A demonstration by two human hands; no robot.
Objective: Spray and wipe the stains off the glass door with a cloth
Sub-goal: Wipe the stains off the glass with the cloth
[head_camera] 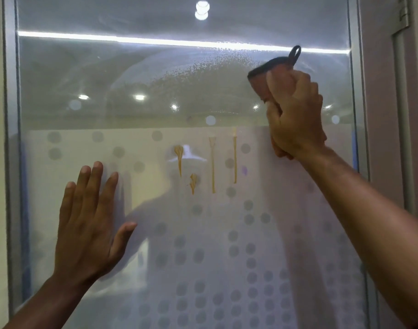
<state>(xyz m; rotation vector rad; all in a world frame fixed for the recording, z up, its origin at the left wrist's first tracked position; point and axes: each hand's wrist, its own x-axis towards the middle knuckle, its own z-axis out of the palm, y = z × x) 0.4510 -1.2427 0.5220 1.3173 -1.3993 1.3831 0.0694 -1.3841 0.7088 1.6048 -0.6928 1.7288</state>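
- Head view is all there is: a glass door (155,79) fills the shot, clear on top, frosted with grey dots lower down.
- Right hand (296,115) is up near the door's right edge, fingers (286,84) clamped around a bunched cloth (262,77). Its dark hanging loop pokes up above the fist.
- Left hand (89,224) is lower left, fingers spread apart, palm apparently flat on the frosted part, holding nothing. Looks like it's bracing the door.
- Spray mist (203,65) beads the upper pane just left of the cloth, so I'd say the wiping step is on.
- The yellowish stains (212,162) run down the frosted band mid-door, below and left of the cloth hand, well apart from it, to the right of the left hand. Not wiped yet.
- Tip: keep the cloth pressed flat, use overlapping strokes through the wet patch, then work down onto the streaks. Keep that left hand steadying the door.
- No spray bottle in view.
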